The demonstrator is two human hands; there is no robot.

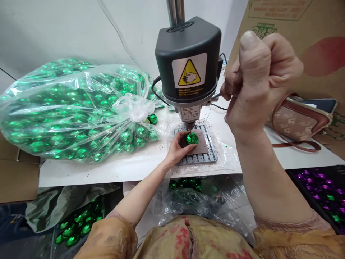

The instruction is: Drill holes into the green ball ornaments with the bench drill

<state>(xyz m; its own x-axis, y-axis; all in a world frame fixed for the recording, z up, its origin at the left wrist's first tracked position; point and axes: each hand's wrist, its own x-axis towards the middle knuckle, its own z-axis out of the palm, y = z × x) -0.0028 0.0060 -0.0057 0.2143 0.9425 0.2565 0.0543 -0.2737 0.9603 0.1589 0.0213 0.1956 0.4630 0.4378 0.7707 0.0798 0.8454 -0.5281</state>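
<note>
My left hand (176,148) pinches a shiny green faceted ball (193,139) between thumb and fingers. The ball sits on a brown square board (203,146), which lies on the slotted grey base plate (212,155) of a small bench drill press (187,46). Directly above the ball is the drill chuck (190,125), its thin bit reaching down to the ball's top; whether it has entered is unclear. On the right, my right hand (258,75) is closed in a fist around the press's feed lever (216,96), most of which the hand hides.
A big clear bag (67,108) full of green balls lies left of the press, with a loose green ball (152,119) beside it. At right are a patterned handbag (302,118) and a cardboard box (285,21). Purple balls (318,183) fill a dark container below the table edge.
</note>
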